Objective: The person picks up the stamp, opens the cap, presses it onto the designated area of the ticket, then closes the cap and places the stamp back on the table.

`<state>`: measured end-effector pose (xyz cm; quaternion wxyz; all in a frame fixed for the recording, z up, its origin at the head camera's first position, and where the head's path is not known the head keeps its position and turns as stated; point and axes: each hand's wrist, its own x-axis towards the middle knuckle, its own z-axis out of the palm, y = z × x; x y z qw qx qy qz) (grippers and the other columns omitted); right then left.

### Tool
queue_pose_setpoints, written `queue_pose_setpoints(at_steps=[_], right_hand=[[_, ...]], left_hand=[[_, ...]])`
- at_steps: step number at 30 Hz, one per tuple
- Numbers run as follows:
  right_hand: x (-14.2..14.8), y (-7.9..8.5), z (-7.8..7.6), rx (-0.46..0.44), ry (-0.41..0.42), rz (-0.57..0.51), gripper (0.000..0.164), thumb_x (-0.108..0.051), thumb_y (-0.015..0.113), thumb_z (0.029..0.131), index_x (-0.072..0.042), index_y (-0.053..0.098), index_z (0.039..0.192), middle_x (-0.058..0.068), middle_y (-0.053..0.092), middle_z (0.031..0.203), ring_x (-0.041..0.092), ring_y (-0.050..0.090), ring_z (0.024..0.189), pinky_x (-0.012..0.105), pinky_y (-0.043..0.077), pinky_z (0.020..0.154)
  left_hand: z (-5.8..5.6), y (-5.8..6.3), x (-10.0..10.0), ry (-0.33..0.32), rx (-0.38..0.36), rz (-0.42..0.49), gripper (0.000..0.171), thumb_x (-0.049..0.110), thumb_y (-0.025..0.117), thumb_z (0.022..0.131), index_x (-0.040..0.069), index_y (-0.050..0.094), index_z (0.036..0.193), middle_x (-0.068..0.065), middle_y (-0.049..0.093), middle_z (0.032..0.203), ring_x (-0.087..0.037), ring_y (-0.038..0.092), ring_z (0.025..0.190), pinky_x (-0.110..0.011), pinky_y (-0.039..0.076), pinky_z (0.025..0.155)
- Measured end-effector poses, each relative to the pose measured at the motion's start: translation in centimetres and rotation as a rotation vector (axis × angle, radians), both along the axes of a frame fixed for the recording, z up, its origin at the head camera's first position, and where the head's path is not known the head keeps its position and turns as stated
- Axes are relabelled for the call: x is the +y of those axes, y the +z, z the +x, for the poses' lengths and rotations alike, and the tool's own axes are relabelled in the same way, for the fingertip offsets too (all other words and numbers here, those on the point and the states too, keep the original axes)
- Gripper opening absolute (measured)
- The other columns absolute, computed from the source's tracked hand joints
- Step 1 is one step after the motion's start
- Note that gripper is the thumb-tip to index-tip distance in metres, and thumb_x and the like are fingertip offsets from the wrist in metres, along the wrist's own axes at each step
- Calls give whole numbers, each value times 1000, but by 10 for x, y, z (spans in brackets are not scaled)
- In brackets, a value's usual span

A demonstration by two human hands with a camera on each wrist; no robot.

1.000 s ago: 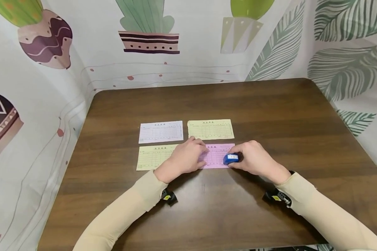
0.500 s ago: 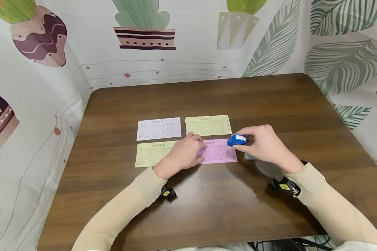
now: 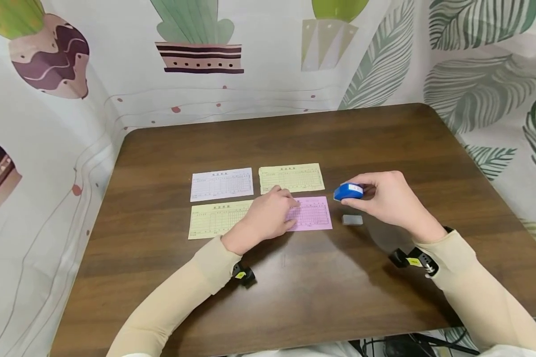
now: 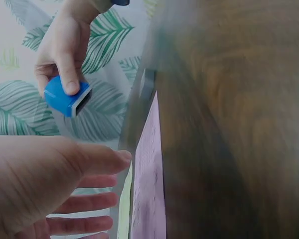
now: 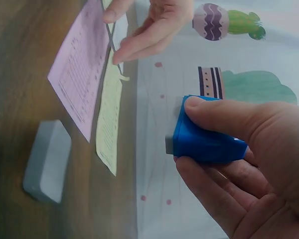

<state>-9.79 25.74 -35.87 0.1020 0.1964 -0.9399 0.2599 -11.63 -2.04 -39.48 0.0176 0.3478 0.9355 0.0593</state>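
Note:
My right hand pinches a blue stamp between thumb and fingers, raised above the table right of the paper slips. In the right wrist view the stamp points its grey end to the left. A grey block like a stamp cap lies on the table below it. My left hand, fingers loosely extended, is over the left part of the pink slip and hides it there; whether it touches the paper I cannot tell. The left wrist view shows its thumb and fingers apart.
Beside the pink slip lies a yellow-green slip, partly behind my left hand. Farther back are a white slip and another yellow slip. All rest on a brown wooden table, against a patterned cloth.
My right hand has lifted the stamp off the pink slip's right end and carried it rightward. The grey block has come into sight. My left hand stays over the pink slip.

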Motion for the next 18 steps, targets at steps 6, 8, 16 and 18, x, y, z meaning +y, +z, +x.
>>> queue_pose_setpoints(at_steps=[6, 8, 16, 18], right_hand=[[10, 9, 4, 31, -31, -11, 33, -25, 92, 68, -20, 78, 98, -1, 78, 86, 9, 72, 65, 12, 56, 62], [13, 12, 5, 40, -44, -15, 33, -25, 92, 68, -21, 78, 97, 0, 78, 86, 10, 72, 65, 8, 53, 62], [24, 19, 2, 91, -72, -46, 33, -27, 92, 67, -23, 78, 96, -3, 78, 85, -11, 67, 64, 7, 54, 61], [24, 21, 1, 93, -68, -59, 32, -28, 92, 68, -23, 78, 96, -4, 78, 85, -13, 67, 64, 8, 54, 61]], left_hand=[[0, -6, 22, -57, -9, 4, 40, 40, 72, 88, 24, 71, 124, 2, 69, 124, -21, 61, 111, -33, 56, 97], [-2, -9, 30, -86, 2, 13, 39, 40, 71, 88, 23, 71, 123, 3, 70, 121, -21, 61, 110, -32, 54, 100], [-2, -13, 77, -202, 18, 82, 41, 41, 69, 89, 21, 70, 125, 4, 71, 118, -15, 61, 109, -27, 52, 99], [0, -15, 87, -215, 24, 81, 44, 44, 69, 89, 22, 70, 126, 4, 70, 118, -15, 60, 107, -26, 52, 97]])
